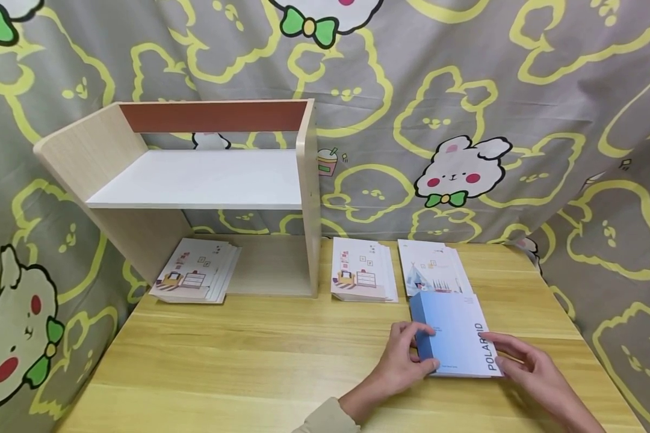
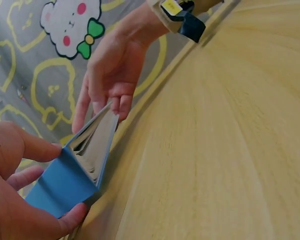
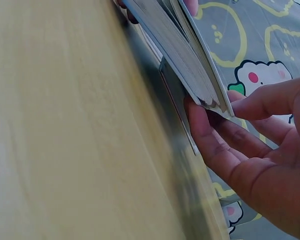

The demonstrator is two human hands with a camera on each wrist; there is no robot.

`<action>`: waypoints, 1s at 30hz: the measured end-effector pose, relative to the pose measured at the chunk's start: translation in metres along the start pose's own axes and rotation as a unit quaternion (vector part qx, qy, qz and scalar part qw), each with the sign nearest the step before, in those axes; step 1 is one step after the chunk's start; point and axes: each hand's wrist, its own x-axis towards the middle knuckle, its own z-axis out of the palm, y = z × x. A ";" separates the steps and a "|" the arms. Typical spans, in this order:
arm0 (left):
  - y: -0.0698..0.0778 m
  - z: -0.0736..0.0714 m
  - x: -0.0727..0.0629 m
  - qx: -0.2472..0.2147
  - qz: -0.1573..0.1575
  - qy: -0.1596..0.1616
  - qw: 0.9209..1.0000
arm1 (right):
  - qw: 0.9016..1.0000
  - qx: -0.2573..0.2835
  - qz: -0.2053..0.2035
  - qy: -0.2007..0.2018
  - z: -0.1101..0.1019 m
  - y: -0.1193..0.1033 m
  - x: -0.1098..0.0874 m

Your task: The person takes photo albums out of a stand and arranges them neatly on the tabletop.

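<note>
A blue-and-white photo album [image 1: 457, 337] marked POLAROID is held above the right part of the table, its pages slightly fanned at the edge in the left wrist view. My left hand [image 1: 403, 358] grips its blue spine [image 2: 65, 185], thumb and fingers on opposite covers. At the opposite edge, my right hand [image 1: 531, 367] pinches the covers between thumb and fingers. The far end of the album overlaps a pile of white booklets [image 1: 433, 264] with a tent drawing in the head view.
A two-level wooden shelf [image 1: 309, 240] stands at the back left. On its lower level lies a pile of white booklets [image 1: 195, 270] with a furniture drawing. Another such pile [image 1: 360, 270] lies just right of the shelf. A patterned curtain [image 1: 368, 120] hangs behind the table [image 1: 238, 361].
</note>
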 end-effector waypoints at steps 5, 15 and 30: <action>0.001 0.002 0.000 -0.003 -0.008 0.003 1.000 | 1.000 0.002 0.001 0.001 0.000 0.001 -0.001; -0.001 0.002 0.001 0.004 -0.013 -0.007 1.000 | 1.000 0.012 0.023 0.004 0.001 0.001 0.001; -0.003 0.003 0.004 0.005 -0.012 -0.013 1.000 | 0.998 0.047 0.048 -0.018 -0.002 0.001 0.003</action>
